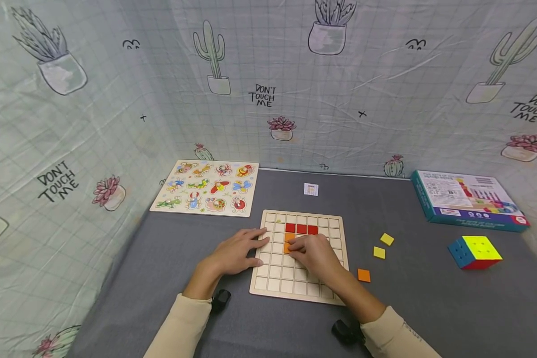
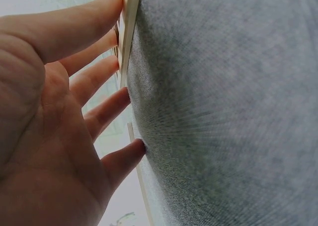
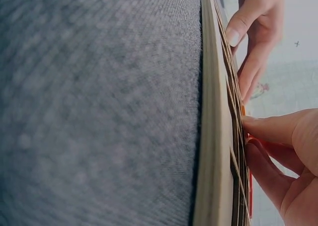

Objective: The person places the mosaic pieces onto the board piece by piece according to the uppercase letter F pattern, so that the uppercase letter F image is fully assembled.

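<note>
A wooden grid board [image 1: 274,285] lies flat on the grey cloth. Three red tiles [image 1: 301,228] sit in a row in its upper cells, with an orange tile [image 1: 290,237] below the leftmost one. Directly under that, my right hand [image 1: 316,252] pinches a second orange tile [image 1: 287,248] at its cell, thumb and forefinger on its edges. My left hand [image 1: 237,252] rests along the board's left edge, fingers spread and fairly straight. In the left wrist view its thumb [image 2: 84,25] touches the board's side. The right wrist view shows the right fingertips low against the board's top.
Right of the board lie two yellow tiles [image 1: 379,252] and a loose orange tile [image 1: 364,275]. Farther right are a puzzle cube [image 1: 475,252] and a flat box [image 1: 470,199]. An insect picture board [image 1: 206,188] and a small printed card [image 1: 311,189] lie toward the back curtain.
</note>
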`<state>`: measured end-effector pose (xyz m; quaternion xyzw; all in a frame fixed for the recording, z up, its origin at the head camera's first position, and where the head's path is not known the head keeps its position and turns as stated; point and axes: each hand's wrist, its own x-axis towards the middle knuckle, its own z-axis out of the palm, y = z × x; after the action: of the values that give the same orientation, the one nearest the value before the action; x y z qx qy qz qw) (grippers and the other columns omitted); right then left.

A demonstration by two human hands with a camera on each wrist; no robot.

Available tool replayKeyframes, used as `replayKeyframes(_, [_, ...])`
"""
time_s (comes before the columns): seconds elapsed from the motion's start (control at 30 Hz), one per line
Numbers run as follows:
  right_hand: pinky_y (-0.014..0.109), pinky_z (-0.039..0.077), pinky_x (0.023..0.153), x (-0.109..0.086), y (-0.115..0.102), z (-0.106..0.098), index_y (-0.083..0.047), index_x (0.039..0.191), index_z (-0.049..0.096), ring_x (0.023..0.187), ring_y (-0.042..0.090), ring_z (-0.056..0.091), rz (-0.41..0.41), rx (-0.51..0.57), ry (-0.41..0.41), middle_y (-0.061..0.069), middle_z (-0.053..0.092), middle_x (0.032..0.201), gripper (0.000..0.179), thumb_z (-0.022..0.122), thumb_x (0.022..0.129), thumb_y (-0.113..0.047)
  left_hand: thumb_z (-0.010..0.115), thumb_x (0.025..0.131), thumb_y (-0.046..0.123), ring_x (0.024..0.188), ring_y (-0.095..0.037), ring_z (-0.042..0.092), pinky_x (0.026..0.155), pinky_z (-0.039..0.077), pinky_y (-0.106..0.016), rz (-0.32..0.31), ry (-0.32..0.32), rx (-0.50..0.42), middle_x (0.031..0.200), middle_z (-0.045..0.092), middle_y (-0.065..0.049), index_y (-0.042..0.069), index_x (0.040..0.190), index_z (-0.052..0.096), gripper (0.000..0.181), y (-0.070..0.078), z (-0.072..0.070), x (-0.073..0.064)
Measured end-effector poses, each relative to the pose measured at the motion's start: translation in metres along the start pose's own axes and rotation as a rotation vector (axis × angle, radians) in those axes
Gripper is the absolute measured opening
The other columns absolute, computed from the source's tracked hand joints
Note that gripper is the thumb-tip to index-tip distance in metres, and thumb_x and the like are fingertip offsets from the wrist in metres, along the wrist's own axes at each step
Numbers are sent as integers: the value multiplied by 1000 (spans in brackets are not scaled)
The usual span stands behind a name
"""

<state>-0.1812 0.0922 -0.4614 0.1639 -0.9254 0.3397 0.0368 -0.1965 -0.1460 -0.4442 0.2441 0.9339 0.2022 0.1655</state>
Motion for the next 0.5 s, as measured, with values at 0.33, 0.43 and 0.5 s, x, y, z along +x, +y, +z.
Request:
replayKeyframes(0.33, [30,62,78,-1,9,-19,-9,103,82,98,22,77,-100,-17,-116,9,78,119,20,83,83,-9,72,95,31,155,-28,30,116,38,-61,5,3,1,168,34,2,20,152,50,61,-1,1,2])
replayKeyframes(0.43, [33,61,79,-7,15,-31,-10,111,80,98,22,76,-107,-46,-125,9,76,123,27,83,84,-12,72,95,31,155,-28,30,114,38,-63,1,2,0,168,34,3,21,152,50,61,-2,2,2])
replayKeyframes(0.5, [39,60,86,-13,19,-38,-12,115,79,106,24,74,-89,-73,-129,7,76,124,30,83,85,-14,72,95,31,155,-28,30,114,38,-64,-2,4,0,168,33,3,21,152,50,61,-2,2,1])
